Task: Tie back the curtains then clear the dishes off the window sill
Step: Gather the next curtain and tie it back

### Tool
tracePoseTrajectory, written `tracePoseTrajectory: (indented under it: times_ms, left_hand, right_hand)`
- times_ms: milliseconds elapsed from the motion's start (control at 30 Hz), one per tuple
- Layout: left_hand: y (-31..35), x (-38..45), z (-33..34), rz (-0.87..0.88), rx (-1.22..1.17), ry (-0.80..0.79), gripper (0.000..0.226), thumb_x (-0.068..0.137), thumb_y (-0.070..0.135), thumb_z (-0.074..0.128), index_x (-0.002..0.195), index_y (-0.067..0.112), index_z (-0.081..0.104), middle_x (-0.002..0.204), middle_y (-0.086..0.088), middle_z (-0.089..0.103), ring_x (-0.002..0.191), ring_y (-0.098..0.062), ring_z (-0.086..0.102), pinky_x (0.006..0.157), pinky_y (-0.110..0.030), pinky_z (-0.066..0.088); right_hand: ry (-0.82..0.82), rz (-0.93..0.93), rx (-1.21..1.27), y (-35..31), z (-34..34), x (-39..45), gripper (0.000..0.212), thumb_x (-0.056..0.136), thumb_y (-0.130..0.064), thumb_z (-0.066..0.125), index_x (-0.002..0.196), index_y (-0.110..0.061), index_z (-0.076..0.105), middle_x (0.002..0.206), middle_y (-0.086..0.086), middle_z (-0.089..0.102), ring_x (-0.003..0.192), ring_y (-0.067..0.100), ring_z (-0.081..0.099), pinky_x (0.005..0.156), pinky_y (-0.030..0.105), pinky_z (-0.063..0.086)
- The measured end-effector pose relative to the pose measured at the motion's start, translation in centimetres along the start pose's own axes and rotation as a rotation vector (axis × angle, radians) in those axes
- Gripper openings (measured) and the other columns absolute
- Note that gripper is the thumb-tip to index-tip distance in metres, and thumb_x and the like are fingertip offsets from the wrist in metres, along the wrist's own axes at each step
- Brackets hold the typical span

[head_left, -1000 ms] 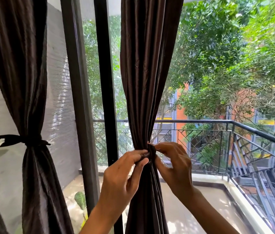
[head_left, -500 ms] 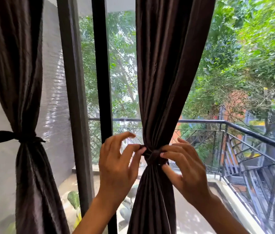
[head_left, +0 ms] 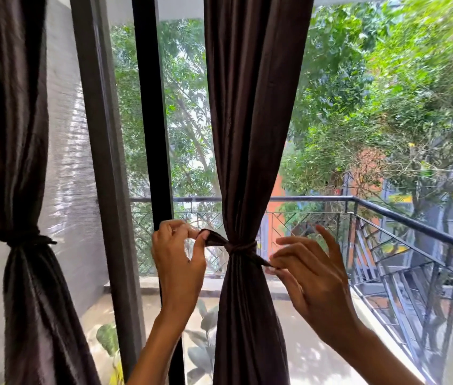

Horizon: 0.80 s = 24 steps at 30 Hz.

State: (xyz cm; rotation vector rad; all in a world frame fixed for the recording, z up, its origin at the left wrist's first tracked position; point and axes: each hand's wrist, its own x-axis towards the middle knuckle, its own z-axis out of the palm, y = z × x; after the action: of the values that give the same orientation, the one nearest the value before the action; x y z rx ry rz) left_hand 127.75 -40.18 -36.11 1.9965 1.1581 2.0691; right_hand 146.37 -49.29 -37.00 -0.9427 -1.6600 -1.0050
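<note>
Floor-to-ceiling glass frames a person's left hand (head_left: 178,262) pinching one end of a dark tie (head_left: 240,248) and right hand (head_left: 310,276) pinching the other, remaining fingers loosely spread. Between them the tie cinches the middle curtain (head_left: 250,134); the left curtain (head_left: 11,134) hangs already tied, balcony railing (head_left: 403,215) and trees (head_left: 386,93) beyond.

Both hands have drawn apart from the knot: the left hand (head_left: 178,259) now pinches one end of the tie (head_left: 240,247) out to its side, the right hand (head_left: 310,269) the other end, cinching the curtain (head_left: 250,134) tight.
</note>
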Motion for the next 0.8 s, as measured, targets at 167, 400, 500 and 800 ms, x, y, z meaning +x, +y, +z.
tracePoseTrajectory:
  times_ms: [167,400,500,800]
  left_hand:
    - [-0.7,-0.4,1.2,0.023,0.075,0.001,0.031,0.086,0.042,0.053,0.077,0.013,0.061,0.096,-0.002,0.053,0.092,-0.021,0.049,0.078,-0.028,0.032]
    - [1.3,-2.8,0.8,0.256,-0.015,0.007,0.026,0.093,0.024,0.049,0.115,0.014,0.058,0.127,0.001,0.057,0.118,-0.020,0.049,0.101,-0.031,0.036]
    - [4.1,-3.6,1.2,0.441,-0.019,0.061,0.038,0.091,0.015,0.051,0.128,0.014,0.050,0.139,-0.006,0.049,0.130,-0.020,0.042,0.109,-0.035,0.031]
    - [14.6,-7.3,6.5,0.735,-0.067,-0.083,0.045,0.088,0.010,0.052,0.133,0.009,0.047,0.147,-0.011,0.037,0.140,-0.027,0.030,0.118,-0.040,0.013]
  right_hand:
    - [-0.049,0.081,-0.041,1.0,-0.1,-0.8,0.034,0.098,-0.029,0.041,0.078,-0.015,0.065,0.090,-0.007,0.064,0.114,0.011,0.055,0.110,0.056,0.023]
    - [-0.014,0.189,-0.104,0.5,-0.2,-2.5,0.036,0.091,-0.019,0.054,0.127,-0.019,0.054,0.142,0.008,0.047,0.136,0.023,0.040,0.111,0.049,0.030]
    - [-0.002,0.249,-0.230,0.4,-0.6,-2.2,0.047,0.094,-0.028,0.048,0.140,-0.019,0.041,0.151,0.008,0.034,0.141,0.023,0.029,0.112,0.051,0.026]
    - [-0.036,0.381,-0.458,4.1,-8.7,-3.4,0.049,0.101,-0.041,0.029,0.144,-0.017,0.033,0.153,0.008,0.028,0.142,0.022,0.026,0.117,0.040,0.015]
